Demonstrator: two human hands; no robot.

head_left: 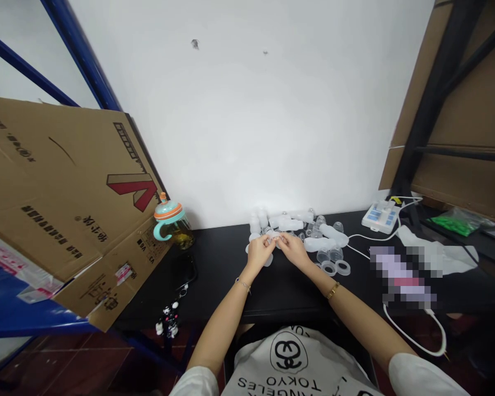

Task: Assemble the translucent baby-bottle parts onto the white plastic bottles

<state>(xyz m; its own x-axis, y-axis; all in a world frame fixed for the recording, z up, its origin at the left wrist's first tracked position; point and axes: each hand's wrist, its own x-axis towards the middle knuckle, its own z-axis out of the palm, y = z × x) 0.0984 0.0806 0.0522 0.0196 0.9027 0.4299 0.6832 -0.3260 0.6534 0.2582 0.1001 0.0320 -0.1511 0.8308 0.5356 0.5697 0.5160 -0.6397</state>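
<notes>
My left hand (pixel 259 252) and my right hand (pixel 292 248) meet above the black table, fingertips closed together. Between them is a small clear piece (pixel 275 236), mostly covered by the fingers, so its kind cannot be made out. Around and behind the hands lies a pile of translucent plastic parts. Frosted, bottle-like pieces (pixel 291 224) lie on their sides at the back. To the right of my right hand rests a longer frosted piece (pixel 319 244), with clear cups (pixel 323 256) and clear rings (pixel 343 268) in front of it.
At left stand a lidded drinking jug (pixel 169 223) and a large cardboard box (pixel 66 192). A phone (pixel 184 270) with a beaded charm (pixel 170 319) lies at the table's left. On the right are a white power strip (pixel 380 216), a cable (pixel 373 237) and a bag of green pieces (pixel 454 223).
</notes>
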